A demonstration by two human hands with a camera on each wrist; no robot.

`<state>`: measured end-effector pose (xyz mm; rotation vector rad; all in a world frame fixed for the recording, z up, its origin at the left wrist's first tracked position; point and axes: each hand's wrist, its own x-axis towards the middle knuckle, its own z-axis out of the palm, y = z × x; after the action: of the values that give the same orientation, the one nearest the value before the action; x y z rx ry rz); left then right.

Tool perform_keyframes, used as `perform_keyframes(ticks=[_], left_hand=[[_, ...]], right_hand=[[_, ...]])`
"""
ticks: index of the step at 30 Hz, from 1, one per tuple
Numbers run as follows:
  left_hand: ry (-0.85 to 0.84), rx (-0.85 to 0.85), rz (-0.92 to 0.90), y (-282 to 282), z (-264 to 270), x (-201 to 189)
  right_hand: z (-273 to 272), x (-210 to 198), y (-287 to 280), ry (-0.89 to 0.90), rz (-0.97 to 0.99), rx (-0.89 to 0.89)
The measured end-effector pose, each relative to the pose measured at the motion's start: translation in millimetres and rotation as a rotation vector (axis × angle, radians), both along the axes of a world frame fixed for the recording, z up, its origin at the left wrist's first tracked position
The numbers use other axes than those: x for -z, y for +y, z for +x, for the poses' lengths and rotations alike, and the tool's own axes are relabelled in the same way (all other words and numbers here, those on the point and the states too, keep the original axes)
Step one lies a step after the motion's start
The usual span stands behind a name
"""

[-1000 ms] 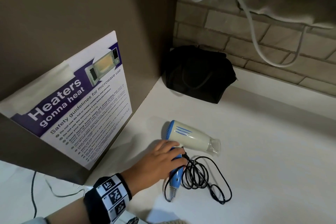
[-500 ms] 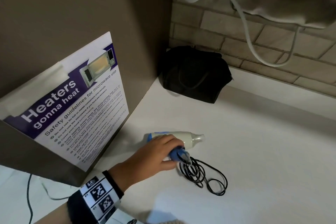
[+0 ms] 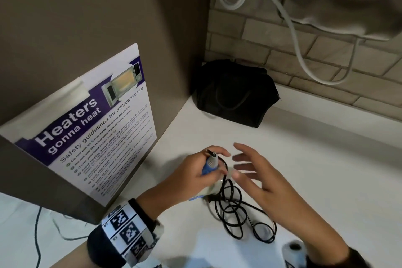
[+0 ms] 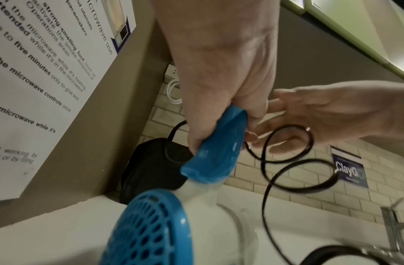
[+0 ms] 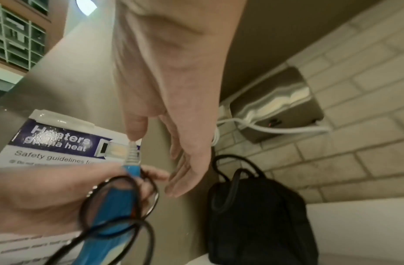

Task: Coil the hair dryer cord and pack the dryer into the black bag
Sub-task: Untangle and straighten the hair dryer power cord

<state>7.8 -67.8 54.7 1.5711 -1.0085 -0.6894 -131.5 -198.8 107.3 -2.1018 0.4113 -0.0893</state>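
My left hand (image 3: 202, 172) grips the blue handle (image 4: 217, 148) of the white and blue hair dryer (image 4: 173, 224), lifted off the white counter with the handle end up. Its black cord (image 3: 237, 209) hangs from the handle in loose loops down to the counter. My right hand (image 3: 256, 172) hovers just right of the handle, fingers spread and holding nothing. In the right wrist view the blue handle (image 5: 119, 206) and cord loops (image 5: 119, 202) are close below its fingers (image 5: 185, 161). The black bag (image 3: 235, 93) stands in the back corner against the brick wall.
A brown panel with a microwave safety poster (image 3: 91, 128) stands close on the left. A white cable (image 3: 291, 28) hangs from a metal unit (image 3: 352, 0) on the brick wall above the bag. A small white roll (image 3: 293, 250) lies near my right wrist. A tap (image 4: 393, 220) stands far right.
My left hand has lifted the dryer off the counter and turned the handle upward, pulling the cord with it. My right hand has come into view beside the handle.
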Motion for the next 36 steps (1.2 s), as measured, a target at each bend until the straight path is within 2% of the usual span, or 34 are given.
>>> perform_keyframes(ticks=[3,6,10,13,17,20,25,29,36], left_hand=[[0.037,-0.092,-0.063,-4.2,1.7,-7.9],[0.073,-0.112,-0.107,-7.7,5.8,-20.9],[0.047,-0.112,-0.054,-10.2,11.1,-28.2],[0.046,-0.154,-0.073,-11.2,15.6,-27.7],[0.036,-0.182,-0.056,-8.4,12.7,-26.8],[0.075,-0.181,-0.089,-9.8,1.7,-27.1],[0.197,-0.272,-0.097,-14.9,-5.1,-28.8],[0.154,-0.286,-0.128,-11.0,-4.1,-30.3],[0.191,-0.390,-0.132,-5.5,0.8,-28.2]], right_hand=[[25.3,4.0,2.5,0.001,0.067,-0.041],[41.0,7.8,1.5,-0.007,0.118,-0.065],[51.1,3.0,-4.8,-0.110,0.148,-0.028],[54.7,-6.8,-11.0,-0.092,0.221,0.001],[60.7,-15.2,-18.7,-0.043,0.212,0.044],[68.5,-19.7,-17.9,-0.012,0.233,-0.025],[82.1,-27.2,-10.4,-0.082,0.195,-0.113],[80.9,-25.0,-21.1,-0.097,0.175,-0.099],[71.2,-10.0,-34.3,-0.028,0.180,-0.219]])
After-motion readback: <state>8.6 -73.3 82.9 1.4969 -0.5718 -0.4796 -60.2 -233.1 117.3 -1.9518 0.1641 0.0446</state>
